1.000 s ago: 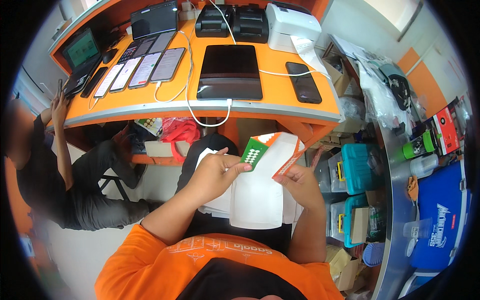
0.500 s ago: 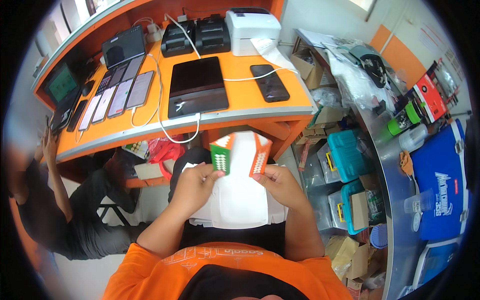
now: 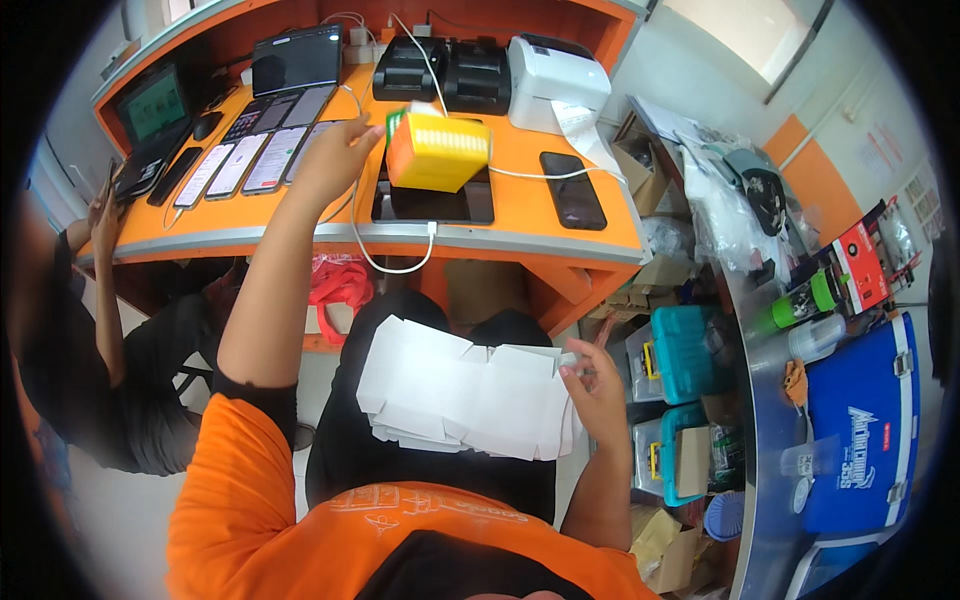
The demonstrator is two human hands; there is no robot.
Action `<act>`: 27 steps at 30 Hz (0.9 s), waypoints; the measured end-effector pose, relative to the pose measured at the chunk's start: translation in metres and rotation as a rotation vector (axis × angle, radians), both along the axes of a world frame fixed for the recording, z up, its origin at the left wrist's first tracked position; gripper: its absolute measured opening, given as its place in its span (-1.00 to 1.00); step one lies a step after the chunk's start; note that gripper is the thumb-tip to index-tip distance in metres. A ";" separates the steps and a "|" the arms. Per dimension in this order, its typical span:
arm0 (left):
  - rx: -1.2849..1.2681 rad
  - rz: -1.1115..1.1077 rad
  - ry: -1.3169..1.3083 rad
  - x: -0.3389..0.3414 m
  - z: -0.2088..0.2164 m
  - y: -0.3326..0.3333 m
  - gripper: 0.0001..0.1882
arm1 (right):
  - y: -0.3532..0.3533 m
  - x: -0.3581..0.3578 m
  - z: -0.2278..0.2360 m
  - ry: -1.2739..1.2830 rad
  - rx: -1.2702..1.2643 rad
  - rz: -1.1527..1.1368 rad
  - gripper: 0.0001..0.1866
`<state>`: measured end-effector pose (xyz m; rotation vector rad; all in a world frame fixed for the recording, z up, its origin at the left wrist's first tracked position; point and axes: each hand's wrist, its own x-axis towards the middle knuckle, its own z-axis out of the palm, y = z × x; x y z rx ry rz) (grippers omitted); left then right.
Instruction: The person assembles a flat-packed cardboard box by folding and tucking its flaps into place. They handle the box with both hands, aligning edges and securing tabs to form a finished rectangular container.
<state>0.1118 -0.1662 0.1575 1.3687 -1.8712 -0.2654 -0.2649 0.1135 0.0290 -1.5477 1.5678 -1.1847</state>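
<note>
Head view: left hand beside a yellow box, whether pinching it I cannot tell; right hand pinches the nearest edge of white card.

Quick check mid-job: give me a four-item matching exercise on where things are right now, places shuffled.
1. Yellow-sided box
2. White card sheets
3. Right hand
4. White printer

A. At the right edge of the sheets
B. On the orange desk, right of the black devices
C. Just right of the left hand
D. On the lap

Pairs: 1-C, 2-D, 3-A, 4-B
</note>
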 end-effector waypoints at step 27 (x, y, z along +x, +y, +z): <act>0.851 -0.829 0.396 -0.082 -0.108 0.236 -0.46 | -0.002 0.019 0.048 -0.194 -0.364 -0.090 -0.82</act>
